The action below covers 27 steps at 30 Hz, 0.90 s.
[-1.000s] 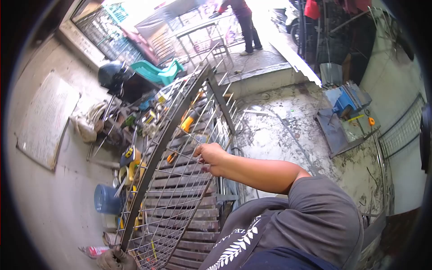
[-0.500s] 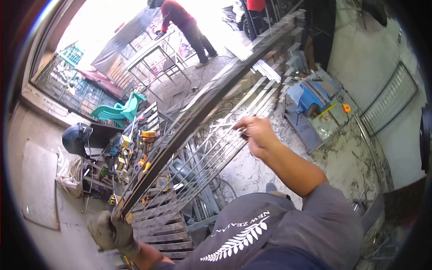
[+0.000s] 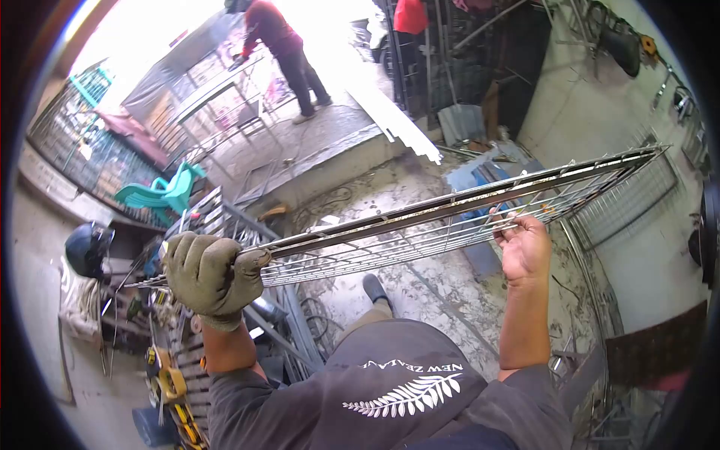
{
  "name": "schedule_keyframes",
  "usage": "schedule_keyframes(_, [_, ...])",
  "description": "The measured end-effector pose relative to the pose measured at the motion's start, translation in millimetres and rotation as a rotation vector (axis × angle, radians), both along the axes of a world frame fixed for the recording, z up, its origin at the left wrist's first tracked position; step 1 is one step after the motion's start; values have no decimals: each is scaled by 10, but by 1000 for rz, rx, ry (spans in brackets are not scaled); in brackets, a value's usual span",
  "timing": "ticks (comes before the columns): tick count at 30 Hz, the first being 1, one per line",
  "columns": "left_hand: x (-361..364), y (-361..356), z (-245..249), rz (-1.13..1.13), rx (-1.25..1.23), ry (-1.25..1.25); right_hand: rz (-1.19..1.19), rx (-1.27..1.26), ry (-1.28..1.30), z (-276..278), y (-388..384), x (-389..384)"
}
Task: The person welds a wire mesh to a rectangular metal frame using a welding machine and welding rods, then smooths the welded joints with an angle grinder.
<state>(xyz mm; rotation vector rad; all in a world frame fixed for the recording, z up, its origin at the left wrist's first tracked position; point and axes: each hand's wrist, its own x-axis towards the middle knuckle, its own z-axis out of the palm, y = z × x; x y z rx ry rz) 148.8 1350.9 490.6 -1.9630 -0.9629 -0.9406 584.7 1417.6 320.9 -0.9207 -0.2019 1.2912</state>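
Note:
A long metal grille panel [image 3: 397, 232], a dark frame bar with rows of thin wires, spans the view in front of me, held nearly flat and seen at a shallow angle. My left hand [image 3: 212, 276], in a grey-green work glove, is closed around its left end. Bare, my right hand [image 3: 523, 251] pinches the wires from below, right of the middle, with the palm turned up. The far right end of the panel sticks out past that hand towards the wall.
Outside, a person in red [image 3: 277, 34] leans over a metal frame table [image 3: 202, 97]. A teal plastic chair [image 3: 161, 191] and a welding helmet [image 3: 88, 247] are at left. A slatted rack [image 3: 191, 360] with tools stands beside me. Behind the panel lies a blue machine [image 3: 487, 169].
The panel has swung from a steep diagonal to nearly level. My left hand rose with its end, while my right hand moved right and slightly down. The view shifted too.

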Motion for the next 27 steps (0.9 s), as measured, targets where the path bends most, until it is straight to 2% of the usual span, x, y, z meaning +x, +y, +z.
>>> schedule_keyframes(6, [-200,1271,-397,-160,31,-86,-98,-33,-83,-62,485,52])
schedule_keyframes(9, [-486,1900,-636,-164,-17,-140,-105,-26,-137,-12,888,-144])
schedule_keyframes(14, [-1046,2999,-1048,-203,-166,-278,-67,-56,-172,43,1914,-541])
schedule_keyframes(17, [-1488,3561,-1322,-172,-276,-248,8,-69,-188,-86,2670,-753])
schedule_keyframes(20, [-1841,3949,-1681,-103,-362,-301,21,-41,-274,-303,3313,-1011])
schedule_keyframes(27, [-2297,4571,-2414,-37,-527,-487,89,-77,-337,-268,4432,-1670])
